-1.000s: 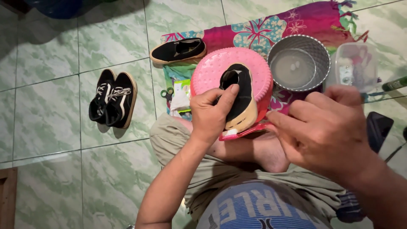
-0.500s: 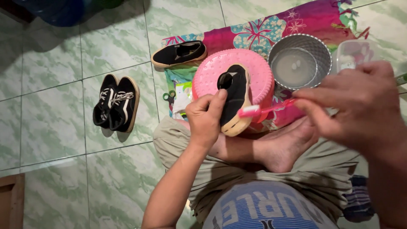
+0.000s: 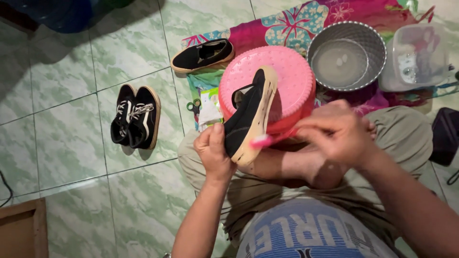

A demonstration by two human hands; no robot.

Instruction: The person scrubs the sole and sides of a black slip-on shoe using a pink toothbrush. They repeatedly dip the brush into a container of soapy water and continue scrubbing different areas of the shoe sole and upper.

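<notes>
My left hand (image 3: 213,150) grips a black slip-on shoe (image 3: 248,114) by its heel end, tilted on its side with the tan sole edge facing right. The shoe rests against an upturned pink plastic basin (image 3: 287,79). My right hand (image 3: 334,131) holds a pink brush (image 3: 267,138) whose head touches the sole edge near the heel. I sit cross-legged on the floor, my bare foot under the hands.
The matching black slip-on (image 3: 203,55) lies on a flowered cloth (image 3: 287,24). A pair of black lace-up sneakers (image 3: 135,117) stands on green tiles to the left. A metal bowl of water (image 3: 346,55), a clear plastic tub (image 3: 418,55) and small scissors (image 3: 193,106) are nearby.
My left hand turned the shoe from lying flat on the basin onto its side. My right hand came in from the right and brought the pink brush to the sole edge.
</notes>
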